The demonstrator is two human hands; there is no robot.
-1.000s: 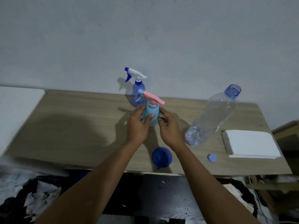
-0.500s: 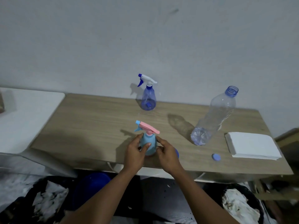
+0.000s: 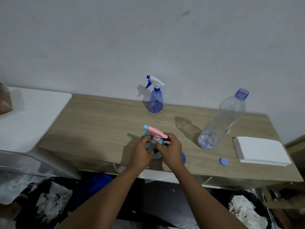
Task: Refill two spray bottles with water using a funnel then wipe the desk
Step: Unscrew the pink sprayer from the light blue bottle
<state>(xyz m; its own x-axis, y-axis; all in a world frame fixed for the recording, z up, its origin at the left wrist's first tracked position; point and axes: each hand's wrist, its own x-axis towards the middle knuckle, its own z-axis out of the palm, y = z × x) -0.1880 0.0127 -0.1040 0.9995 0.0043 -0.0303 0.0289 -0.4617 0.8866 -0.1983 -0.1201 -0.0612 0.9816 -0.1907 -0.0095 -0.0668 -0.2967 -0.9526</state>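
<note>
A light-blue spray bottle with a pink trigger head (image 3: 156,134) stands near the front edge of the wooden desk (image 3: 102,123). My left hand (image 3: 141,152) wraps its body. My right hand (image 3: 170,150) pinches the collar just under the pink head. A blue funnel (image 3: 183,157) lies behind my right hand, mostly hidden. A clear blue spray bottle with a white trigger (image 3: 155,96) stands at the back by the wall. A large clear water bottle (image 3: 222,121) stands uncapped at the right, and its blue cap (image 3: 223,161) lies on the desk. A folded white cloth (image 3: 260,150) rests at the far right.
A white surface (image 3: 28,116) adjoins the desk on the left. Below the front edge sit a blue basin (image 3: 95,184) and dark bins with crumpled paper (image 3: 49,199). A grey wall rises directly behind the desk.
The light-blue bottle came toward the front edge with both hands. My right hand has since shifted up from the bottle's body to the collar under the pink head.
</note>
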